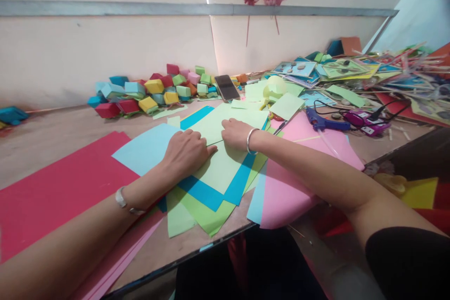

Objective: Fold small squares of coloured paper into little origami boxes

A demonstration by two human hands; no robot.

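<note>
Pale green paper (218, 171) lies on the table (154, 262) in front of the person, on top of a darker blue sheet (204, 193), with brighter green paper (207, 218) showing below that. The left hand (186, 152) rests on the pale green paper's left side, fingers bent and thumb stretched toward the middle. The right hand (239, 136) is on the same paper, just beside the left, its fingers bunched near an edge that crosses it; whether they pinch that edge or only press on it, I cannot tell, as the fingertips are hidden. To the left of the pale green paper are a light blue sheet (144, 147) and a large red sheet (70, 192). To its right are pink paper (288, 192) and a blue glue gun (326, 124). Behind it lie a phone (227, 88) and many colored blocks (153, 86).
</note>
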